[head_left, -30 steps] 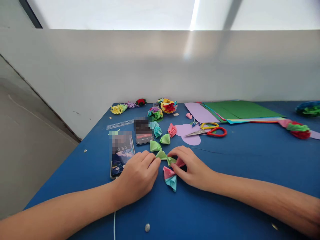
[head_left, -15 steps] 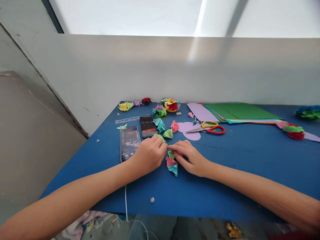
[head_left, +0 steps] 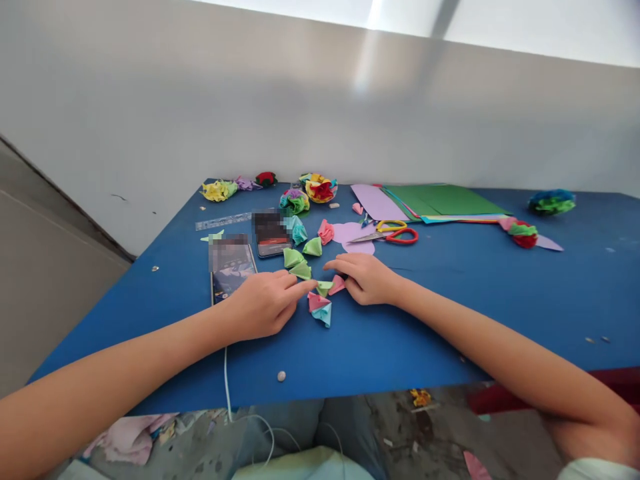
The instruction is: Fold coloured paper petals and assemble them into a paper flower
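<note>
We take the scissors (head_left: 387, 233) as our mark; everything lies on the blue table (head_left: 475, 300).

Far left of the scissors & farther back there is a yellow paper flower (head_left: 217, 191), w/ a clear ruler (head_left: 223, 221) a bit nearer us. Left of the scissors sit two phones, the near phone (head_left: 231, 267) & the far phone (head_left: 271, 233), both face up.

The left hand (head_left: 263, 305) is left of the scissors & nearer us. It lies palm down w/ fingers loosely curled & the forefinger stretched out, its tip on a pale green folded piece (head_left: 324, 287). It grips nothing as far as we see.

Also left of the scissors are two green folded pieces (head_left: 299, 267) and, nearer us, a pink-and-teal pair (head_left: 320, 308).

The right hand (head_left: 367, 279) is just on the near side of the scissors, slightly left. It is palm down w/ fingers bent, thumb against a pink folded piece (head_left: 337, 285). We can't tell if that piece is pinched or only pressed.

The scissors' blades rest on a purple cut-out (head_left: 350, 233). Right of the scissors & farther back is a stack of coloured sheets (head_left: 445, 199), green on top. Further right of the scissors are a red-and-green flower (head_left: 523, 233) & a blue-and-green flower (head_left: 551, 201).
</note>
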